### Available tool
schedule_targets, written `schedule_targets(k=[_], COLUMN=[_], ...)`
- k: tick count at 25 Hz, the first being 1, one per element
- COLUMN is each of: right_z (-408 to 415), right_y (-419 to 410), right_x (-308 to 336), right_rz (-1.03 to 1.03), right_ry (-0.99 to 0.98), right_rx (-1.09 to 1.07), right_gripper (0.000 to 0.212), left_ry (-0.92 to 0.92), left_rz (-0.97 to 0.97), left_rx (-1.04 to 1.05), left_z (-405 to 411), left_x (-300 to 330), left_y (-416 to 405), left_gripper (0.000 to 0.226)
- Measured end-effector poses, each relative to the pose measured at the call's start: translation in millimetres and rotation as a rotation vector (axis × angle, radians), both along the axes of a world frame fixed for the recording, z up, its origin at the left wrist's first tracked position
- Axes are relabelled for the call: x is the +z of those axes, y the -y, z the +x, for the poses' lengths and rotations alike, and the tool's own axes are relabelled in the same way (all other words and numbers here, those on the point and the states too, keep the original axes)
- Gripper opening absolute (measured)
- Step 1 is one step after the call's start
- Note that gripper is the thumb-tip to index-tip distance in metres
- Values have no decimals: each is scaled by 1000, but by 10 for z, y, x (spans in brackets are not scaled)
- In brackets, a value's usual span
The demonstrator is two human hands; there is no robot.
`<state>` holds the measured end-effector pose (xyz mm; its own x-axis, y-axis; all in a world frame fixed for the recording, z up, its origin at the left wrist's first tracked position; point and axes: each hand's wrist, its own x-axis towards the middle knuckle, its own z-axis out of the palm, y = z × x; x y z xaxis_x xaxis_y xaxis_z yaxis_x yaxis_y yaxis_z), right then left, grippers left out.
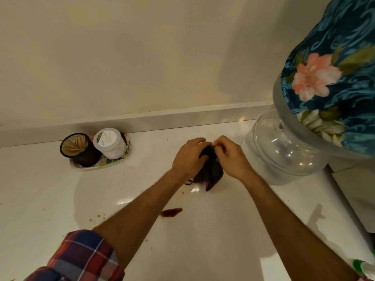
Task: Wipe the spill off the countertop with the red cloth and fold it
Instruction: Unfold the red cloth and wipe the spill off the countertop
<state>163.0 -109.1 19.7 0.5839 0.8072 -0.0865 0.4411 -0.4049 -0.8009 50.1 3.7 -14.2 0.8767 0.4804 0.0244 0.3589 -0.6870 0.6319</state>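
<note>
A dark red cloth is bunched up on the white countertop, far centre. My left hand grips its left side and my right hand pinches its top edge, so both hands cover most of it. A brown liquid spill lies on the counter nearer to me, between my forearms, with small brown crumbs to its left. The cloth is apart from the spill.
A small patterned tray at the back left holds a black mesh cup of toothpicks and a white jar. A clear water jug with a floral cover stands at the right. The wall ledge runs behind.
</note>
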Motion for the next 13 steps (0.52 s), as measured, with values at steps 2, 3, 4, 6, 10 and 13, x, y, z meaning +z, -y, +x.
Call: schedule_targets(k=[2, 3, 4, 6, 10, 13], right_z=[-82, -128, -175, -271, -410, -432], right_y=[56, 95, 134, 244, 489, 622], right_x=[367, 543, 710, 1030, 1489, 1673], right_rz=[60, 98, 138, 215, 306, 309], right_ry=[-50, -87, -129, -188, -197, -174], right_rx=[32, 31, 28, 37, 31, 10], right_gripper=[17, 19, 20, 25, 37, 37], left_ry=[72, 79, 68, 72, 122, 98], left_rz=[-18, -29, -35, -41, -28, 6], left_rx=[52, 88, 117, 147, 166, 173], left_z=[-118, -195, -277, -480, -921, -1242], left_x=[234, 342, 447, 623, 949, 1163], left_y=[56, 84, 108, 155, 225, 164], left_gripper=[25, 23, 21, 19, 14, 16])
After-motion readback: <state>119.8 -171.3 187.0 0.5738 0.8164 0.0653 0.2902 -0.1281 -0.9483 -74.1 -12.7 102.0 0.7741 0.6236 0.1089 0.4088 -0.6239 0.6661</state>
